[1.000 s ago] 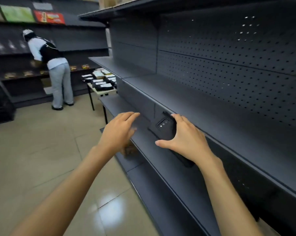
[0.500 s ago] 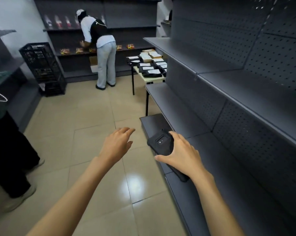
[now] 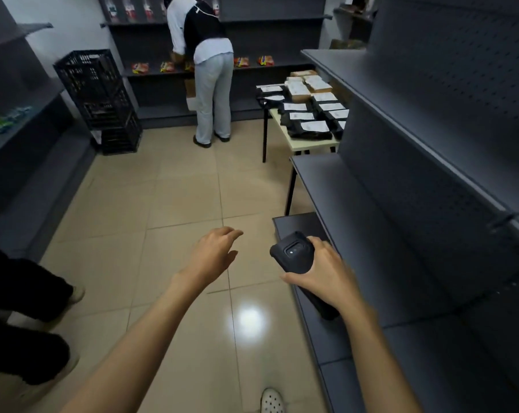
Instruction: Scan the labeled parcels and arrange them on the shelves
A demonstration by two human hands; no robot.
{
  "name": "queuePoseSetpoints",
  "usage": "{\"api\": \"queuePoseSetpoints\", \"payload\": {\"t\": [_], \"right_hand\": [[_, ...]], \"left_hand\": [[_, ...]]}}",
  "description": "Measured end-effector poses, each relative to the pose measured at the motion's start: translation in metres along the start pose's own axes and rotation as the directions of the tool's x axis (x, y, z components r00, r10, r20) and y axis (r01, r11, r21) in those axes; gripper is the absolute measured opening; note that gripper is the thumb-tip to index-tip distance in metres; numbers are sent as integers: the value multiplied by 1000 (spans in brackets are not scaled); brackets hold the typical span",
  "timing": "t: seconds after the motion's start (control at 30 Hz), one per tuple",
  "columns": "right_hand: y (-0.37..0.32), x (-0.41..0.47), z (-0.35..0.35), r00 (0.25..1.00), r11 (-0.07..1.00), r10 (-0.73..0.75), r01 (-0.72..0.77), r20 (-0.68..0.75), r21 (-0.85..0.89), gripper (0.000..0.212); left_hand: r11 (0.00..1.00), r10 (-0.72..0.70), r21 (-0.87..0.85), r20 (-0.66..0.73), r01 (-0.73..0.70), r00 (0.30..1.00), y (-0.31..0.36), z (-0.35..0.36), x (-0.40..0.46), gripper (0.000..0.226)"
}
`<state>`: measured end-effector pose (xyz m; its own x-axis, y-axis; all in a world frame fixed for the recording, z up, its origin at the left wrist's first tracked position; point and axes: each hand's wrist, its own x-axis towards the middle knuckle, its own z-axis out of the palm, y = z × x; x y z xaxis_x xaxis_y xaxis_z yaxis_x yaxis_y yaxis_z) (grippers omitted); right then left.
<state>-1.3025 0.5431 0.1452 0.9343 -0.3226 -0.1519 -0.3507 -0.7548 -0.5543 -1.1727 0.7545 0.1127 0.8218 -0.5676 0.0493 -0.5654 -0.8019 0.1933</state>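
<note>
My right hand (image 3: pixel 322 274) grips a black handheld scanner (image 3: pixel 294 253), its lens end pointing up and forward, just in front of the lowest grey shelf (image 3: pixel 356 204). My left hand (image 3: pixel 215 256) hovers over the tiled floor with fingers loosely extended and holds nothing. Ahead on a small pale table (image 3: pixel 307 143) lie several black parcels with white labels (image 3: pixel 310 126) and a few brown boxes with labels (image 3: pixel 300 90). The dark shelving unit (image 3: pixel 431 114) runs along my right side.
A person in a white shirt and dark apron (image 3: pixel 206 55) bends at the far shelves. Stacked black crates (image 3: pixel 100 96) stand at the back left. Another person's dark trouser legs (image 3: pixel 19 317) are close on my left. Snack packets (image 3: pixel 140 67) lie on the far shelf.
My view has swung left from the shelf face to the aisle. The parcel table and crates have come into fuller view. Both hands keep their poses, the scanner still held.
</note>
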Motion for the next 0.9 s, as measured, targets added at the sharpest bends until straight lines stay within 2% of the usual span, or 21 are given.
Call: {"api": "queuePoseSetpoints", "payload": {"t": [0.2,0.4,0.6,0.73,0.9], "right_hand": [[-40,151,-14,999,999,-37,37,31,10,86],[-83,288,8,995,995,-94,95,39,-16,87],[-139,456,19,997,997,-76,76,28,-4,91],[-177,565,9,999,999,-41,41,-29,6,85],[-191,671,12,998,998,45,-44,-35,35,87]], "left_hand": [[998,-68,0,-26,68,997,-73,-13,116,48],[994,-106,-10,-15,106,994,-161,-10,232,47],[998,-56,0,-17,56,998,-250,-18,390,45],[999,14,31,-41,-13,999,-309,-45,510,45],[996,89,4,12,-89,996,-348,-40,635,45]]}}
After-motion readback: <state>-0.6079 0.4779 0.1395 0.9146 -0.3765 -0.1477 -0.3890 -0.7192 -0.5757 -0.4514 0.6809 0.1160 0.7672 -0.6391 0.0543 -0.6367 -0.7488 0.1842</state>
